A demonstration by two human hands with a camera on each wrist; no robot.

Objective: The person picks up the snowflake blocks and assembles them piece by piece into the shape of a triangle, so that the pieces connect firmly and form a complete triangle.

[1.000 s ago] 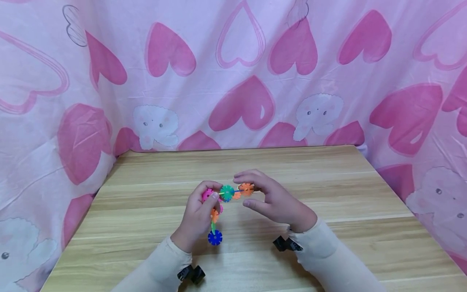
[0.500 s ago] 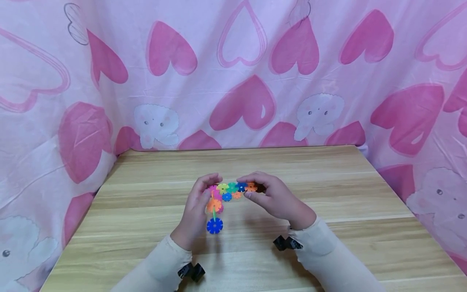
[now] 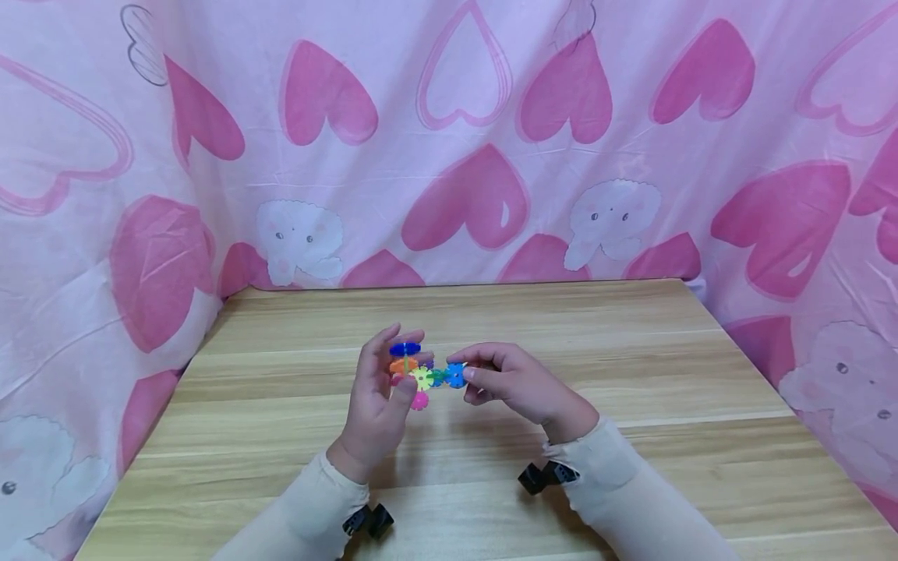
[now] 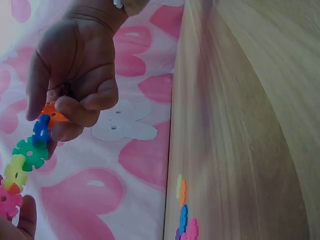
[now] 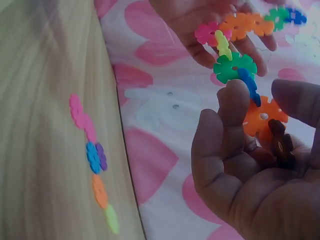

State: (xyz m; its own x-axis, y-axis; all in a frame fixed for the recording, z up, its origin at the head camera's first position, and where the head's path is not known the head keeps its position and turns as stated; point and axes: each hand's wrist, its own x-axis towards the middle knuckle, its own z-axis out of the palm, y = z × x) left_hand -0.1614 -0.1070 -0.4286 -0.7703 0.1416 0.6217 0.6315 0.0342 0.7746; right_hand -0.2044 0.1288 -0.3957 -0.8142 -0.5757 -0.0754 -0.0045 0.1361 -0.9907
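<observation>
My left hand (image 3: pixel 379 409) and right hand (image 3: pixel 522 386) hold a chain of interlocking plastic snowflake discs (image 3: pixel 422 379) between them, above the table. My left thumb presses against the chain near the yellow and pink discs, with the other fingers spread behind it. The dark blue end disc (image 3: pixel 404 349) stands up near the left fingertips. At the other end, my right hand pinches the chain by an orange disc (image 5: pixel 265 117) and a brown disc (image 5: pixel 282 145), beside a blue disc (image 5: pixel 249 86) and a green disc (image 5: pixel 234 67).
On the wooden table (image 3: pixel 596 327) lies a row of pink (image 5: pixel 76 111), blue (image 5: pixel 93 157), purple (image 5: pixel 102 156), orange (image 5: pixel 100 191) and yellow-green discs (image 5: pixel 112 218), partly hidden behind the chain in the head view. A pink heart-print curtain (image 3: pixel 351 179) surrounds the table.
The chain has turned: its dark blue end swung from hanging toward me to standing up by the left fingers. My right hand shifted slightly left, its fingers now closer together on the chain.
</observation>
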